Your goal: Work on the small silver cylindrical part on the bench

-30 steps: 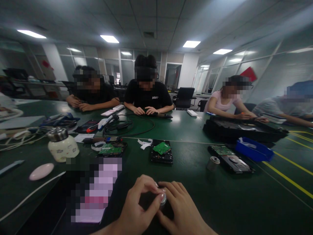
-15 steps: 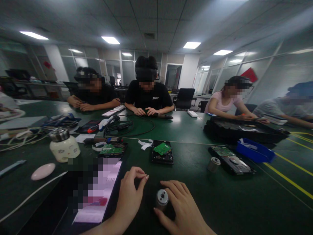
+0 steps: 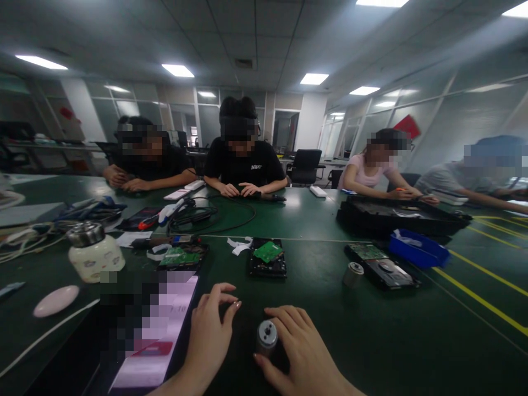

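My right hand (image 3: 303, 352) curls around a small silver cylindrical motor (image 3: 267, 334), thumb on its near side and fingers on its far right side. The motor stands upright on the green table, its round end with small holes facing up. To the left, my left hand (image 3: 212, 324) hovers with thumb and index finger apart, nothing visible between them. A second small motor (image 3: 353, 274) stands farther right, beside an opened hard drive (image 3: 383, 267). Straight ahead lies another hard drive (image 3: 267, 257) with a green circuit board on top.
Left of my hands lies a lit phone-like screen (image 3: 159, 335). Beyond it are a cream bottle (image 3: 95, 253), a pink oval object (image 3: 56, 301) and a third drive (image 3: 181, 257). A blue bin (image 3: 418, 248) and black tray (image 3: 400, 215) sit at right. Several people work across the table.
My left thumb and index finger have moved farther apart. My right hand stays around the motor. The whole view has shifted slightly, with things appearing farther left.
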{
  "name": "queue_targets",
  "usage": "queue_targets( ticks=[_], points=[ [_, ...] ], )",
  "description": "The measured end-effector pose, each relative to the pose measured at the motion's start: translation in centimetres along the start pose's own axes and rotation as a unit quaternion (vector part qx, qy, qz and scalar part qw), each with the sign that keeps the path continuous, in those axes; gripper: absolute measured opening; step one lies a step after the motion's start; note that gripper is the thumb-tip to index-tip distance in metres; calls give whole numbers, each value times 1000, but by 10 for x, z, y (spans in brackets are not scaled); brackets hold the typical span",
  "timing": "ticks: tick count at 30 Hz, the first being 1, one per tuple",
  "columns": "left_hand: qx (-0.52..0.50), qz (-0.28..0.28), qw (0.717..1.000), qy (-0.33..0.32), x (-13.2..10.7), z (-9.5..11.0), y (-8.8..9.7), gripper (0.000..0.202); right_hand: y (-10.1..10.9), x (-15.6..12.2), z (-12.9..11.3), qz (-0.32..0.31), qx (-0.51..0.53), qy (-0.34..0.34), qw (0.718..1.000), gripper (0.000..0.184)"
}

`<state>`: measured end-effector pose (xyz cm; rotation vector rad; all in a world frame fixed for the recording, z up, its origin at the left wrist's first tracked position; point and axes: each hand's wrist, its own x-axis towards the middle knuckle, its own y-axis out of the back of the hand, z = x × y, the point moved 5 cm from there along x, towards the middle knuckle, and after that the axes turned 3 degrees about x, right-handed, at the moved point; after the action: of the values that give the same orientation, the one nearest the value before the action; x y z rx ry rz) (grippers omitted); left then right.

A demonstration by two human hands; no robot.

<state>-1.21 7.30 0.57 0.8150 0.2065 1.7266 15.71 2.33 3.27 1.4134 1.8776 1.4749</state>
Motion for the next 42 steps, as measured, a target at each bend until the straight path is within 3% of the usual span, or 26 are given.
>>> queue_targets(
  ticks=[3,7,11,21,31,42],
  points=[
    [-61,19,997,-33,-4,10,2,8,-4,3,3,-9,-18,10,1000,39],
    [-149,4,971,-188,-15,36,4,4,-9,6,6,-18,-28,16,999,37],
    [-127,-13,957,-261,-20,46,6,10,-8,5,5,-19,-15,14,1000,39],
    [-126,-20,953,-273,-19,52,6,15,-10,6,5,-45,1,-8,999,42],
    [-129,-59,966,-215,-21,44,0,8,-11,8,6,-29,-3,14,999,40],
    [-107,-117,955,-250,-23,56,1,20,-11,6,6,-25,14,10,1000,38]
  ],
)
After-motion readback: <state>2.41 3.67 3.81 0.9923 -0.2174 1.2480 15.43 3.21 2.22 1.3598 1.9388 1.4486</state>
